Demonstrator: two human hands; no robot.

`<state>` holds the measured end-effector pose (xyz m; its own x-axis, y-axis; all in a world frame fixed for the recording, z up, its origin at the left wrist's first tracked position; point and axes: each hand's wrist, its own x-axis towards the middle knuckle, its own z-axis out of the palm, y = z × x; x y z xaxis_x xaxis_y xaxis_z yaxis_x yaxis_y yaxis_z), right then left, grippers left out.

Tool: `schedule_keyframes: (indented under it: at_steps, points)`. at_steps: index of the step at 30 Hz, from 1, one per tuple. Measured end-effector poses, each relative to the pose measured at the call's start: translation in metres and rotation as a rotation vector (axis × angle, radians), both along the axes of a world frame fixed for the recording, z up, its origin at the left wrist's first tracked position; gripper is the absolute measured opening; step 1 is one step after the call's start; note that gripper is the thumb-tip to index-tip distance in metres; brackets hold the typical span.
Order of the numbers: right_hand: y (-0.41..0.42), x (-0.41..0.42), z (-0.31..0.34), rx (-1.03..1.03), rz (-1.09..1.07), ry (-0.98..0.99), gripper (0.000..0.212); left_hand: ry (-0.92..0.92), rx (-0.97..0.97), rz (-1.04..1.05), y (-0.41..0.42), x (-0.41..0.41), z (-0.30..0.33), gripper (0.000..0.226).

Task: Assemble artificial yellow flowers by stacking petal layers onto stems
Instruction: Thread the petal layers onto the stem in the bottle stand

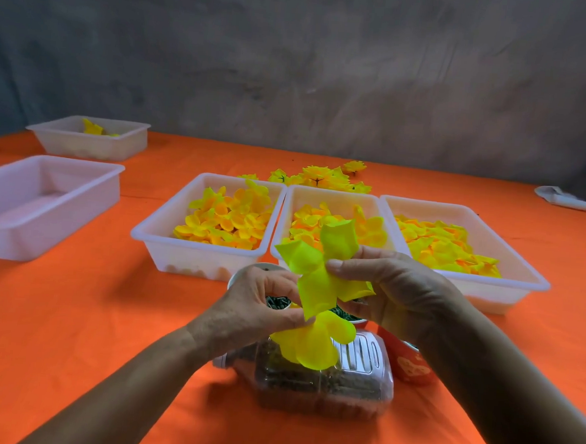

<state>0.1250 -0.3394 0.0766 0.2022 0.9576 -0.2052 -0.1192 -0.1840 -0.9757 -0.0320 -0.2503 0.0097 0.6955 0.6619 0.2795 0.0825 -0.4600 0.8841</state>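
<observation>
Orange cloth (73,311) is spread over the whole table, and everything else is laid on it. Three white trays are set side by side behind the hands: left tray (153,237), middle tray (285,218) and right tray (535,281), each filled with loose yellow petals. Two more trays are seen at the far left: near tray (43,237), which holds nothing visible, and far tray (117,149) with a few yellow pieces. Finished flowers (321,179) are piled behind the middle tray. A clear plastic jar (326,385) of dark small parts lies on its side below the hands, and a red cup (409,366) stands just right of it.

The petal layers (318,288) are held in the air between both hands, above the jar. They are pinched from the left by the left hand (255,308) and from the right by the right hand (390,289), so both hands are closed on the same piece. No stem can be seen; it may be hidden by the fabric.

The layers are judged to be very light, thin and soft, easily creased but not easily broken. The best hold is probably near the centre hole, with fingertips only, so the petals are not crushed.

A pale pattern is printed on the cup, but no writing can be read.
</observation>
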Motion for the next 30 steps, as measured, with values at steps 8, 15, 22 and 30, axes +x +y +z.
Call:
schedule_keyframes:
  at_steps: [8,15,22,30]
  points:
    - [0.000,-0.002,0.004,-0.025,-0.011,-0.004,0.064,-0.193,-0.253,-0.017,0.001,-0.008,0.015,0.036]
    - [0.002,-0.004,0.010,-0.002,0.022,-0.097,0.038,-0.325,-0.295,0.019,0.003,-0.010,0.041,0.039]
    - [0.002,-0.005,0.011,-0.003,0.017,-0.131,0.026,-0.249,-0.316,0.017,-0.007,-0.005,0.048,0.034]
    - [0.004,-0.001,0.008,-0.023,-0.001,-0.073,0.022,-0.249,-0.547,0.060,-0.006,0.001,0.052,0.038]
